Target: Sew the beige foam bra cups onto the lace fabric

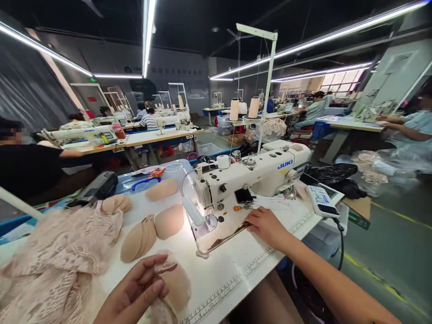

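Note:
A white JUKI sewing machine (251, 173) stands on the table in front of me, its lamp lit over the needle area. My left hand (137, 290) is at the near left, fingers curled around the edge of a beige, blurred cup pad (178, 283); part of the grip is hidden. My right hand (266, 227) lies on the tabletop right of the needle, fingers stretched out and fingertips at the worn, brown-edged bed plate (224, 231). Beige cup pads (138, 240) lie stacked left of the needle, beside another pad (169, 220).
A heap of beige lace (57, 261) covers the table's left side. Behind the pads is a clear plastic bin (175, 168). A phone (243, 195) and an orange trinket (238, 208) lie under the machine arm. A control box (322, 201) sits right. Other people work at machines around.

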The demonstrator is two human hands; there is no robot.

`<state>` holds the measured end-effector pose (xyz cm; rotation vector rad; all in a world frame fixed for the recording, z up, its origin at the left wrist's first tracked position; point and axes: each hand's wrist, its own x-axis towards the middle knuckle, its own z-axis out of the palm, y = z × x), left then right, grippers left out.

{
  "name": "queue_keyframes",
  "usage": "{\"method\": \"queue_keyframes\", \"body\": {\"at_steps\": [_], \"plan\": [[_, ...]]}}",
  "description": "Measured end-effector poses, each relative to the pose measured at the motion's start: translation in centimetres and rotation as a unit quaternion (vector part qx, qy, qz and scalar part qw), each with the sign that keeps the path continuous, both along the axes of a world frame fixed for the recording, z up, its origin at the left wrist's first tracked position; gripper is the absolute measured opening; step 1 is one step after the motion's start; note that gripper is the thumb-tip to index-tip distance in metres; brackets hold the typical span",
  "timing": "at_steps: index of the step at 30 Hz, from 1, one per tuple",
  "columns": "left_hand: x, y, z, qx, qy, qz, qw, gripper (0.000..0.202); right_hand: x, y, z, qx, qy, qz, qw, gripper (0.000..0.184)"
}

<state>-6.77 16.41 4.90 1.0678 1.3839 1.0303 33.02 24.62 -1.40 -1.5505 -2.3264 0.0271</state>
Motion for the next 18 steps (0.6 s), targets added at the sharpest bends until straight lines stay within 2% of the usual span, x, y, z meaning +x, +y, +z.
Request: {"method": "queue_keyframes", "body": {"at_steps": [2, 4, 6, 8, 9, 11, 14, 16, 18], "plan": [[1.8, -0.4, 0.8, -0.003, -0.025, -0.053, 0.998, 0.067, 1.1, 0.1, -0.4, 0.002, -0.002, 0.012, 1.0, 0.016], [3.9, -0.2, 1.0, -0.015, -0.06, -0.11, 0.992, 0.067, 0.3, -0.4, -0.5, 0.005, 0.018, 0.02, 1.0, 0.026], [5.5, 0.4, 0.6, -0.019, -0.084, -0.145, 0.986, 0.069, -1.8, -1.7, 0.0, -0.021, 0.082, 0.034, 0.996, 0.029], [6.3, 1.1, 0.0, -0.021, -0.095, -0.166, 0.981, 0.072, -4.5, -3.4, 1.0, -0.074, 0.152, 0.098, 0.981, 0.024], [6.5, 1.3, -0.3, -0.02, -0.096, -0.173, 0.98, 0.074, -5.8, -4.2, 1.5, -0.072, 0.154, 0.142, 0.975, 0.017], [6.7, 1.5, -0.7, -0.016, -0.093, -0.183, 0.979, 0.08, -8.4, -5.3, 2.3, -0.006, 0.103, 0.204, 0.974, 0.016], [7.2, 1.6, -0.9, -0.011, -0.093, -0.201, 0.975, 0.087, -11.5, -5.6, 2.6, 0.115, -0.017, 0.23, 0.966, 0.021], [7.6, 1.4, -1.0, -0.012, -0.111, -0.217, 0.97, 0.092, -12.7, -5.3, 2.5, 0.147, -0.063, 0.243, 0.957, 0.02], [7.4, 1.4, -0.9, -0.016, -0.119, -0.238, 0.964, 0.097, -13.2, -5.1, 2.5, 0.147, -0.079, 0.262, 0.95, 0.016]]}}
